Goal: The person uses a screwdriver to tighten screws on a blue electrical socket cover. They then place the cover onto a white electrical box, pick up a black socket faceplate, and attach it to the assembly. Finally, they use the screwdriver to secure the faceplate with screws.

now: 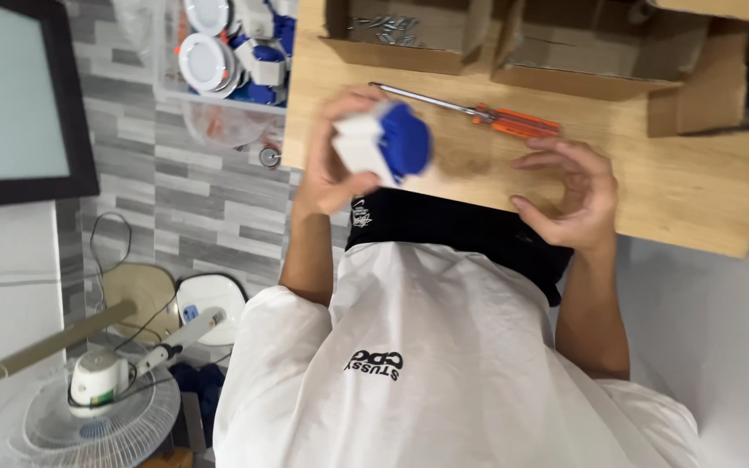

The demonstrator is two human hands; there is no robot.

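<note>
1. Off the left edge of the bench (695, 191), a clear bin (218, 95) holds more white round fittings and blue pieces, piled loosely.
2. The left hand (327, 165) is lifted above the bench's near-left corner, its fingers wrapped around a white and blue part (387, 143). The white and blue halves look joined, though motion blur hides the seam.
3. An orange-handled screwdriver (487, 113) lies flat mid-bench, beyond both hands, with neither touching it.
4. The right hand (569, 191) hovers over the near edge with fingers loosely curled and spread, holding nothing, well apart from the part.
5. Open cardboard boxes (600, 69) line the far edge; their contents are unclear.
</note>
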